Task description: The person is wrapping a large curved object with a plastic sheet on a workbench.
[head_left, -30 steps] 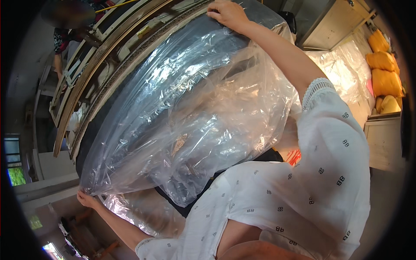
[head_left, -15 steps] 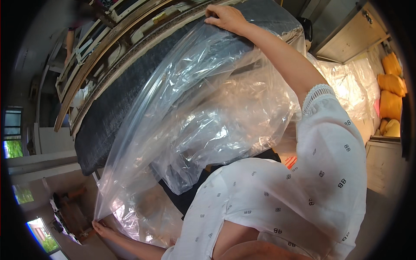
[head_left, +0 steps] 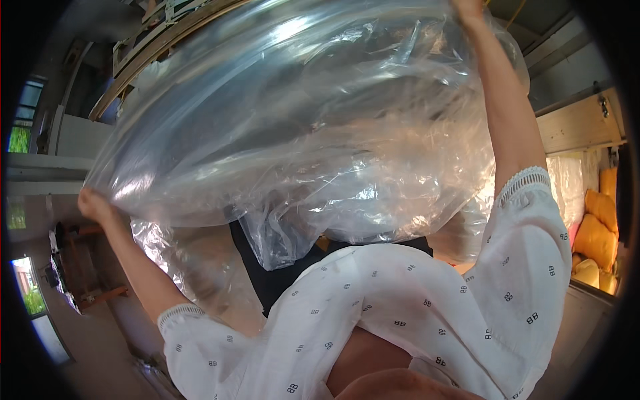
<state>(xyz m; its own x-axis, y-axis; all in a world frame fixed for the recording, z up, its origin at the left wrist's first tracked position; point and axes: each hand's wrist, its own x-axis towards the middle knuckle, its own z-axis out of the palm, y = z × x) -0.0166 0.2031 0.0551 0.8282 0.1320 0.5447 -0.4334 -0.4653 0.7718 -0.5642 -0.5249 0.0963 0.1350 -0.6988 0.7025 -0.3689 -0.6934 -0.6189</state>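
A large clear plastic sheet [head_left: 333, 143] billows in front of me, spread between both arms. At its left edge my left hand [head_left: 95, 204] is closed on a gathered bit of the film. My right hand [head_left: 469, 9] reaches to the top of the view, closed at the sheet's far right side; its fingertips are partly cut off by the frame. Loose folds of the film hang down near my lap over dark cloth [head_left: 253, 267]. The dark surface behind the sheet shows only dimly through it.
A wooden rail frame [head_left: 143, 70] runs along the far left. More crumpled clear plastic [head_left: 565, 190] lies at the right, beside yellow-orange bundles [head_left: 595, 237]. A wooden panel [head_left: 577, 123] stands behind them. At the lower left is a brown wooden piece of furniture [head_left: 90, 267].
Both hands have risen, the left up and outward, the right up and to the right. The plastic sheet has lifted and ballooned, now covering most of the dark surface.
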